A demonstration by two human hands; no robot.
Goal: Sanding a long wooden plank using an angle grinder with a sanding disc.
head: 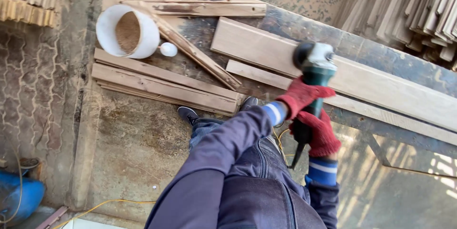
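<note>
My dark sleeve (214, 162) fills the foreground. Both red-gloved hands, left (301, 97) and right (320, 134), close their grip around a green angle grinder (314, 69) pressed on a pale plank (381, 86) atop the surface (200, 34). It looks heavy and rigid; best held by body and handle.

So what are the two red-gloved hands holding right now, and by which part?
Both grip a green-and-grey handheld power sander by its dark body: the left hand just behind the head, the right hand lower at the cord end. Its head rests on a long pale wooden plank.
</note>
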